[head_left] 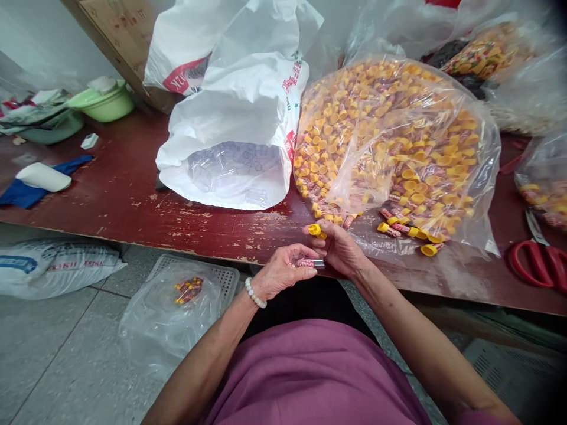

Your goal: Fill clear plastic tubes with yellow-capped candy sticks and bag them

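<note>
My left hand (283, 273), with a beaded bracelet on its wrist, is closed on a small clear tube (318, 264) with red-and-white patterned material in it. Right beside it, my right hand (339, 248) holds a yellow cap (314, 229) between its fingers. Both are at the table's front edge. Behind my right hand lies a large clear bag (354, 189) full of yellow-capped pieces, some spilling from its mouth. A white sack (230, 112) stands open behind my left hand, with clear tubes (221, 165) inside.
Red-handled scissors (534, 262) lie at the table's right edge. Green basins (106, 103) and a white cup (43, 177) on a blue cloth (22, 193) are at the left. On the floor, a plastic bag (155, 313) with capped pieces rests on a crate (228, 282).
</note>
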A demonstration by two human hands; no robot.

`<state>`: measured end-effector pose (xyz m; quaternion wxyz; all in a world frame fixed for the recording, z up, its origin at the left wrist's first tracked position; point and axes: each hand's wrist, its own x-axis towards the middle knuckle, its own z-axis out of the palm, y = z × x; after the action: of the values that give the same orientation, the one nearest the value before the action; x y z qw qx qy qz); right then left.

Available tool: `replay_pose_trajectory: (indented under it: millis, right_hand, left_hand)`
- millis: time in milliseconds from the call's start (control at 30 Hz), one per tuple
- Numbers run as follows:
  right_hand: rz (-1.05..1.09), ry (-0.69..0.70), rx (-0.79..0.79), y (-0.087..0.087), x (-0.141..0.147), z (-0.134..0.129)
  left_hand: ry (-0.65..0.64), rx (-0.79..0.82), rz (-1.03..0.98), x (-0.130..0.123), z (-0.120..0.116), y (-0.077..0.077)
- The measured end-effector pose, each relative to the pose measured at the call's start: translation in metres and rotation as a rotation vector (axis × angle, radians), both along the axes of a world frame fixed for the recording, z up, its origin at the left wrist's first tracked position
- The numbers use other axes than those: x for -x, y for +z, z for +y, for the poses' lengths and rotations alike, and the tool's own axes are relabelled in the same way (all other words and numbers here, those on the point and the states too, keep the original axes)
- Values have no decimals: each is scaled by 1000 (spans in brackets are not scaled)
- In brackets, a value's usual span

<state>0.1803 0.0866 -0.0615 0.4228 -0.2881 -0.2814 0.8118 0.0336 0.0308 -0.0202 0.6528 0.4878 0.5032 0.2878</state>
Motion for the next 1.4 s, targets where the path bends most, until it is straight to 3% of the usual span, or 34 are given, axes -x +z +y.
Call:
replay_pose_trajectory:
  millis: [133,267,367,500,567,667,867,1133,1267,1400]
  right_hand:
    - [152,-93,113,-3,-1,-2]
    - [215,-83,205,-4,10,-11]
    - [274,-32,283,-3,23,-19]
    - [346,-22,356,-1,41,-25]
    - [383,-41,399,0,48,-25]
    - [438,-63,448,-1,55,-22]
    - [541,-90,470,-7,60,-16]
    - [599,-79,577,-3,49,-12]
    - [617,-58,541,-6,43,-8]
    - [644,-36,518,-6,27,-15]
  left_hand:
    - [-14,-75,80,4,-3,3]
    - [-26,-231,259,11,-4,12]
    - [-86,-414,552,16,-2,25]
    - [-309,-644,1150,6,-1,47]
    - [-430,-677,1391,-8,1,56]
    - [-566,-643,1558,-33,7,66]
    - [-642,-620,1658,-57,24,74]
    - [-718,-756,1703,-27,40,70]
    - [-633,-774,1645,-9,41,68]
    - [-377,-752,1321,16,39,61]
